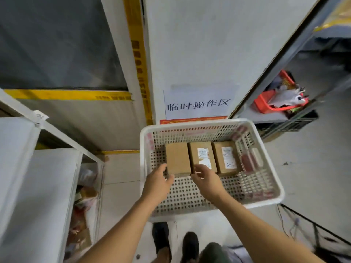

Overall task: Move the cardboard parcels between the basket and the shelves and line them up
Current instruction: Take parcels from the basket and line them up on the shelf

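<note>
A white perforated basket [269, 168] stands on the floor in front of me. Three cardboard parcels lie side by side in its far half: a plain parcel [177, 158] on the left, a labelled one [202, 154] in the middle, and a labelled one marked "A-1" [226, 156] on the right. My left hand [160, 179] grips the plain parcel's near-left corner, thumb on its left side. My right hand [204, 176] holds its near-right corner, fingers curled over the middle parcel's near end.
White shelves [47, 186] stand to my left, with bags on the lower level. A paper sign [197, 105] hangs on the wall behind the basket. To the right, another shelf holds a red bin [266, 105]. My shoes [174, 243] are just before the basket.
</note>
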